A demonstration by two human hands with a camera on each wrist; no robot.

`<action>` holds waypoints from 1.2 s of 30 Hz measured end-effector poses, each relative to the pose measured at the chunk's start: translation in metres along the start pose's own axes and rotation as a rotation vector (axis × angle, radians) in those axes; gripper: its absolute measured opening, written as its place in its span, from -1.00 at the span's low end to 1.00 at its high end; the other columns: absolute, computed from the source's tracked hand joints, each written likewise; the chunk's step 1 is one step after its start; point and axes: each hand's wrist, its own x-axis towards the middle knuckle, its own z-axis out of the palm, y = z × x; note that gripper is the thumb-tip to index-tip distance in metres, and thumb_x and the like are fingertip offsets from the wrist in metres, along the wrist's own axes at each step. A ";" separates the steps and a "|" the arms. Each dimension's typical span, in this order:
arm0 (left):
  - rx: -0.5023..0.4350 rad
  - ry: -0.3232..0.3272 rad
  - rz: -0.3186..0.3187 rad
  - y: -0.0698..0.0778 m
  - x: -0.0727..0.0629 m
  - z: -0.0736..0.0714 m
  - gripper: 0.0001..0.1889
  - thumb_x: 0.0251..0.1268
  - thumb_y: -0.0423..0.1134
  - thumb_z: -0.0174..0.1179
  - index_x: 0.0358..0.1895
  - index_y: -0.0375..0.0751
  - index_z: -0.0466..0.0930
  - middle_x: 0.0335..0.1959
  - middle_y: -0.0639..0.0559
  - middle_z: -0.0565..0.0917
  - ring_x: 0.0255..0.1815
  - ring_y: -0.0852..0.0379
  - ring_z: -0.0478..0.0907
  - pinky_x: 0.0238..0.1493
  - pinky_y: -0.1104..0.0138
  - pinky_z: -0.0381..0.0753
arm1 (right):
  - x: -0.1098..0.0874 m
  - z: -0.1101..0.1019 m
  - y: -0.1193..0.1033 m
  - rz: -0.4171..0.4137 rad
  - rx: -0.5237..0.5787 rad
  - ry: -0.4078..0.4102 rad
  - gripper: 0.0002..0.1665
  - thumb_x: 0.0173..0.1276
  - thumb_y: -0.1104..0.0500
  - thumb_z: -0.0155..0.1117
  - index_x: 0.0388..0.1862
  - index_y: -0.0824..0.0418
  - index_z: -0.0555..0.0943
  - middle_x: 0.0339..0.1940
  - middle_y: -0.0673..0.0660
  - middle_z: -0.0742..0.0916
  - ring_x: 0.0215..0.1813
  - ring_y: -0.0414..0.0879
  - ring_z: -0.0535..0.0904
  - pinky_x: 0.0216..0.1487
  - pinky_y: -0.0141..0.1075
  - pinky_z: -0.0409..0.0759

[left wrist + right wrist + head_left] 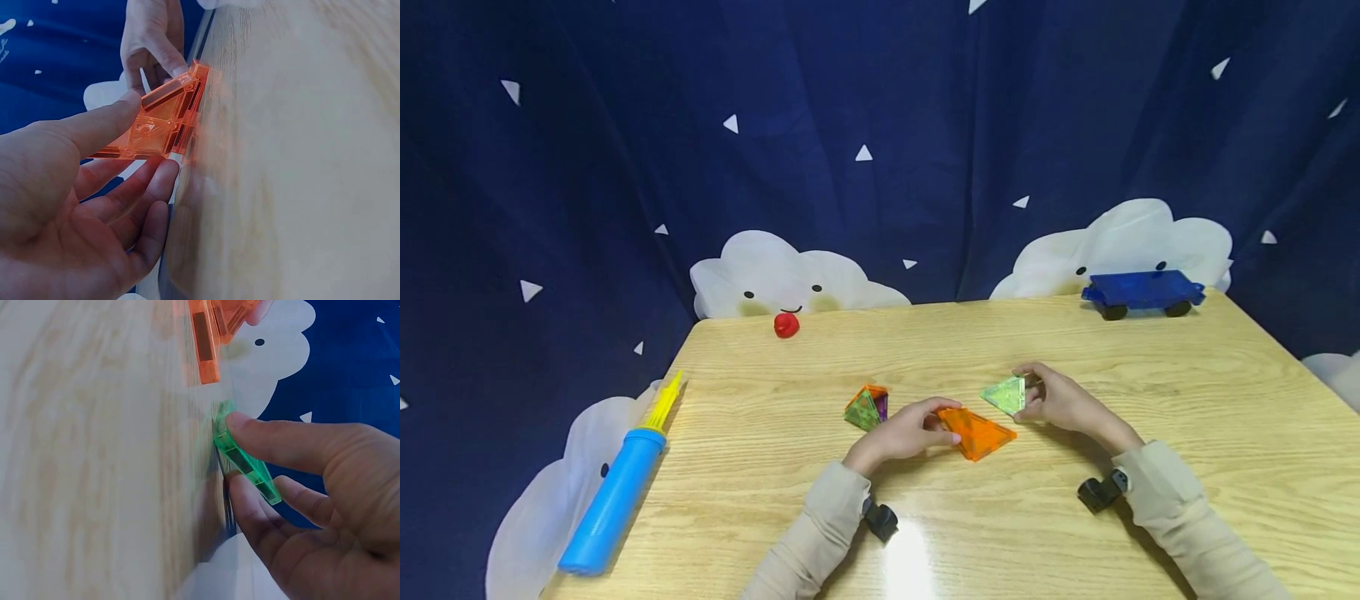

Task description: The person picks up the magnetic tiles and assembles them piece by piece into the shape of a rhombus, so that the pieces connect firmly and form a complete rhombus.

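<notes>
Orange piece (979, 434), green tile (1004, 395) — narrow gap between, table edge (940, 307) beyond

Left forearm (820, 529) reaches in from lower edge of head view, slanting right; right forearm (1187, 517) slants left, so they converge. Left hand (901, 435) in a pinch grip, thumb on one side, bent fingers opposite, palm showing in its wrist view. Right hand (1063, 405) pinching too, thumb nearly straight, reaching slightly farther out. Hands apart, both wrists cuffed by sleeves.
</notes>
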 end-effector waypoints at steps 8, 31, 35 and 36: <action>-0.006 -0.011 0.028 0.000 -0.002 -0.003 -0.50 0.39 -0.18 0.12 0.35 -0.15 0.33 0.22 -0.05 0.49 0.09 0.08 0.51 0.09 0.34 0.47 | -0.002 0.001 0.000 -0.033 0.093 -0.032 -0.20 0.11 0.46 0.36 0.29 0.49 0.21 -0.07 0.36 0.47 -0.30 -0.13 0.49 -0.39 -0.38 0.51; -0.023 -0.018 0.030 -0.001 -0.001 -0.002 -0.48 0.44 -0.16 0.04 0.41 -0.14 0.24 0.36 -0.10 0.36 0.27 -0.04 0.41 0.24 0.19 0.41 | 0.000 0.010 0.000 -0.024 0.190 0.089 -0.64 0.39 0.40 0.08 0.15 0.46 0.40 -0.05 0.34 0.54 -0.01 0.18 0.61 -0.13 -0.34 0.63; -0.020 -0.019 0.035 -0.001 -0.001 -0.002 -0.48 0.44 -0.16 0.04 0.41 -0.14 0.25 0.34 -0.10 0.38 0.26 -0.03 0.42 0.24 0.21 0.42 | 0.001 0.012 -0.002 -0.005 0.190 0.097 -0.62 0.37 0.35 0.15 0.14 0.45 0.41 -0.06 0.33 0.54 -0.11 0.05 0.64 -0.15 -0.33 0.64; -0.021 -0.019 0.034 0.000 -0.001 -0.002 -0.48 0.44 -0.16 0.04 0.41 -0.14 0.25 0.34 -0.09 0.39 0.26 -0.03 0.42 0.24 0.21 0.42 | 0.002 0.012 -0.003 -0.006 0.195 0.096 -0.60 0.37 0.35 0.16 0.14 0.46 0.40 -0.07 0.33 0.54 -0.14 0.02 0.64 -0.15 -0.33 0.64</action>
